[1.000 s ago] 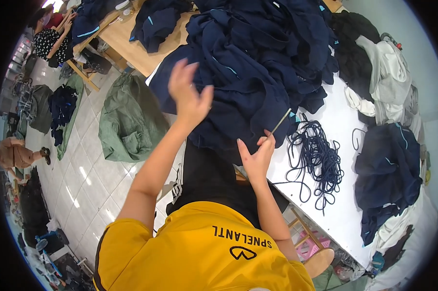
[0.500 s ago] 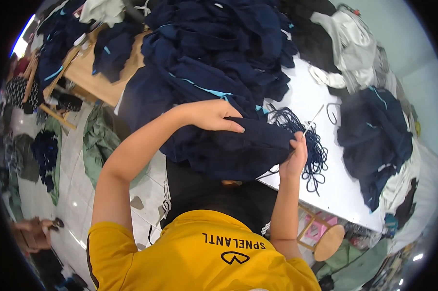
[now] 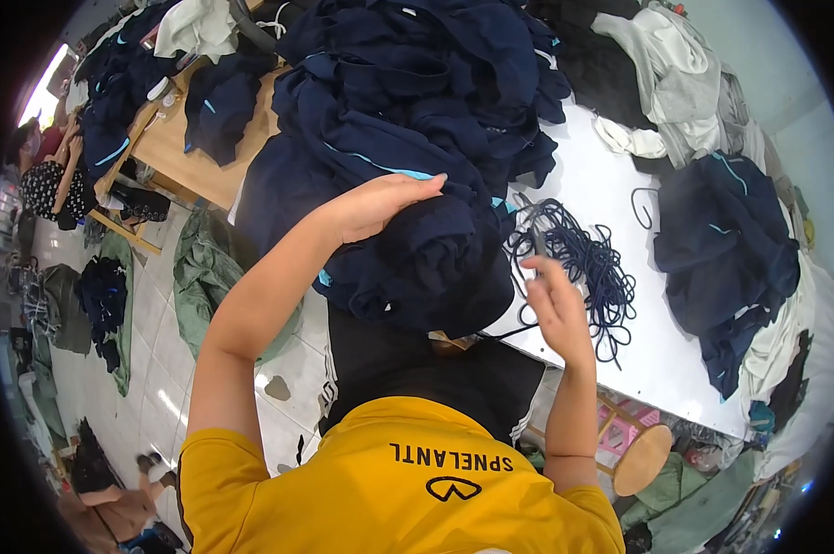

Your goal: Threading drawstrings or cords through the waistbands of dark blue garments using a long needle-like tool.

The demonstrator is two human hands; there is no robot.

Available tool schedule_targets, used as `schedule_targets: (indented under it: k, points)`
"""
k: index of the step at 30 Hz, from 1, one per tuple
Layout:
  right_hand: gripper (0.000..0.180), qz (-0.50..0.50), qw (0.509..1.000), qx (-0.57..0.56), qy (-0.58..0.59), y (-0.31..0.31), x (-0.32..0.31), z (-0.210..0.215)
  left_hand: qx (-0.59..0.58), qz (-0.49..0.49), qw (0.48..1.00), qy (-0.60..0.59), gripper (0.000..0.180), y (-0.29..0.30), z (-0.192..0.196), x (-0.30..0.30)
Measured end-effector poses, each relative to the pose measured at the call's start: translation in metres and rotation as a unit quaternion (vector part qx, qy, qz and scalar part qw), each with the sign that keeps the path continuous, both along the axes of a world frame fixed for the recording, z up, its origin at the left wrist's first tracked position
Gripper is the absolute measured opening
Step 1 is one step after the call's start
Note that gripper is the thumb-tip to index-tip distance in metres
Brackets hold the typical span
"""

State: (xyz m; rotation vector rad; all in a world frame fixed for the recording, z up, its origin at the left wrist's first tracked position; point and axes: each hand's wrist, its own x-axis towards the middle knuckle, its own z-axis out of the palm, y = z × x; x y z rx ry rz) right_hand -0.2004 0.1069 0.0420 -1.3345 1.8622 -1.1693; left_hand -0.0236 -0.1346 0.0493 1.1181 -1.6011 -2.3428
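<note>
A bunched navy garment (image 3: 440, 263) lies over my lap at the near edge of the white table. My left hand (image 3: 389, 205) is closed on its upper side, thumb toward a light-blue strip (image 3: 380, 164); the other fingers are partly hidden in the cloth. To the right of the garment, my right hand (image 3: 562, 309) is raised, slightly blurred. Its fingers pinch a thin grey rod-like tool (image 3: 536, 231), smeared by motion, that points away from me. Just beyond that hand lies a tangle of navy cords (image 3: 591, 263).
A big heap of navy garments (image 3: 417, 83) covers the table's far part. More navy cloth (image 3: 722, 245) and grey-white garments (image 3: 680, 74) lie right on the white table (image 3: 583, 166). A wooden stool (image 3: 642, 460) stands below its near edge. Green cloth (image 3: 205, 272) lies on the left floor.
The garment's stretched-out right end has dropped into the bunch. My right hand has let go of it and moved slightly down and left; the left hand has shifted up along the cloth.
</note>
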Motion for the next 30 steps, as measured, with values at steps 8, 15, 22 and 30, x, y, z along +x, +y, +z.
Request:
schedule_targets:
  k: [8, 15, 22, 30]
  points:
    - [0.035, 0.018, 0.982, -0.072, 0.175, 0.024, 0.004, 0.030, -0.096, -0.249, 0.962, 0.052, 0.031, 0.011, -0.001, -0.017]
    - [0.033, 0.044, 0.967, -0.015, 0.252, 0.035, 0.009, 0.046, -0.141, -0.324, 0.934, 0.041, 0.032, 0.026, 0.010, -0.020]
    - [0.031, 0.083, 0.965, 0.012, 0.247, 0.036, 0.010, 0.052, -0.108, -0.360, 0.926, 0.036, 0.029, 0.032, 0.000, -0.009]
    - [0.028, 0.123, 0.985, -0.008, 0.119, 0.024, 0.023, 0.051, -0.169, -0.477, 0.854, 0.116, 0.032, 0.063, 0.000, -0.023]
